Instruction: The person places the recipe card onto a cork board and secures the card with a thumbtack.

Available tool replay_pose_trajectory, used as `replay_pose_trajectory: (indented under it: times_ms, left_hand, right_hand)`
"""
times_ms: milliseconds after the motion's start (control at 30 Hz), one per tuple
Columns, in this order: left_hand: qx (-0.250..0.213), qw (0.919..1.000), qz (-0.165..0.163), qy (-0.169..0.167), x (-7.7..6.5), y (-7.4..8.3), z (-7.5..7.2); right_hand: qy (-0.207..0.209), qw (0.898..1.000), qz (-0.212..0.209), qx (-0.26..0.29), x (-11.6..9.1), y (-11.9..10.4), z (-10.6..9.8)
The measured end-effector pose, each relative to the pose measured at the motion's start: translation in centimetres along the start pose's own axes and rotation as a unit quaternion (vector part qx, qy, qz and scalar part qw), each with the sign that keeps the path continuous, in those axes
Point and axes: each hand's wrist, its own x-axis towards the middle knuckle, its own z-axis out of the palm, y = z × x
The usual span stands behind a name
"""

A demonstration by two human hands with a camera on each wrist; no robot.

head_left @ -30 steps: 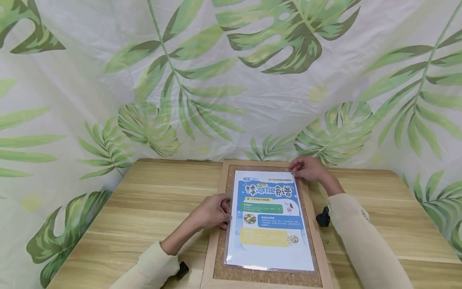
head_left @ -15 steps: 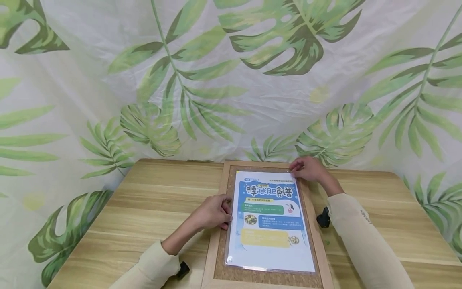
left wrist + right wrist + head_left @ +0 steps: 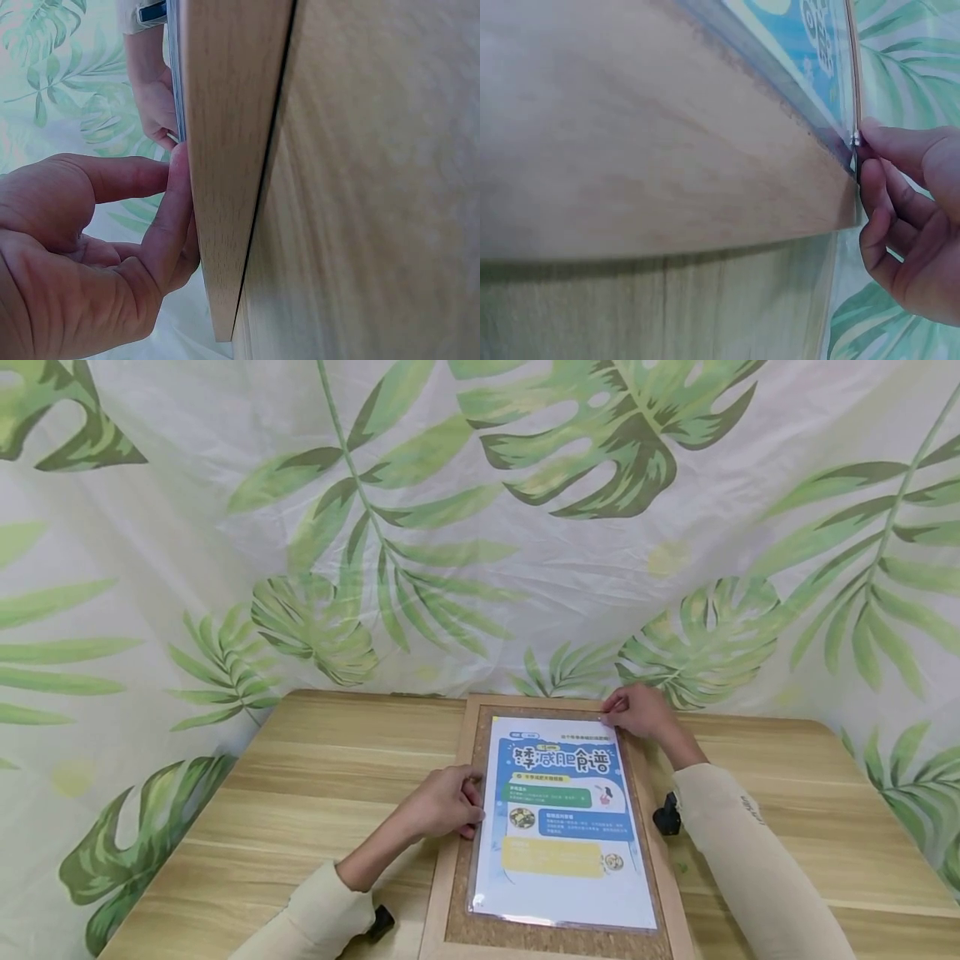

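A laminated poster [image 3: 562, 893] with blue, green and yellow panels lies on a cork board [image 3: 555, 937] in a pale wooden frame [image 3: 442, 881]. My left hand [image 3: 446, 802] is at the poster's left edge, thumb and index finger pinching there; in the left wrist view the tips meet where the sheet's edge runs down along the frame. At the top right corner my right hand [image 3: 641, 712] pinches a small shiny pin [image 3: 856, 138] between thumb and fingers. A tiny yellow spot marks the poster's top left corner.
The framed board rests on a wood-grain table [image 3: 337, 760]. Behind hangs a leaf-print curtain [image 3: 480, 560]. One black object [image 3: 667, 815] shows beside the right sleeve, another black piece [image 3: 381, 923] by the left cuff.
Both hands keep their places at the poster's edge and corner. The head view has shifted very slightly, and the right fingers have moved only a little at the corner.
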Motion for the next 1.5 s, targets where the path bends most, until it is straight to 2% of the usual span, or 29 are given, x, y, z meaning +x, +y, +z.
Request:
replay_pose_trajectory:
  times_ms: [533, 800, 1233, 1500]
  left_hand:
    - [0.001, 1.0, -0.008, 0.005, -0.2, -0.1, -0.1]
    - [-0.002, 1.0, 0.004, 0.001, -0.4, 0.0, -0.1]
    - [-0.001, 1.0, 0.006, 0.001, -0.2, -0.3, 0.2]
    - [0.005, 1.0, 0.006, 0.002, -0.1, -0.1, 0.0]
  right_hand:
    - [-0.02, 0.999, -0.04, -0.011, -0.5, 0.2, -0.2]
    - [-0.037, 0.997, -0.064, -0.001, -0.5, 0.7, -0.6]
    - [-0.049, 0.998, -0.038, 0.011, -0.4, 0.7, -0.6]
    - [-0.05, 0.997, -0.054, 0.026, 0.0, 1.4, -0.6]
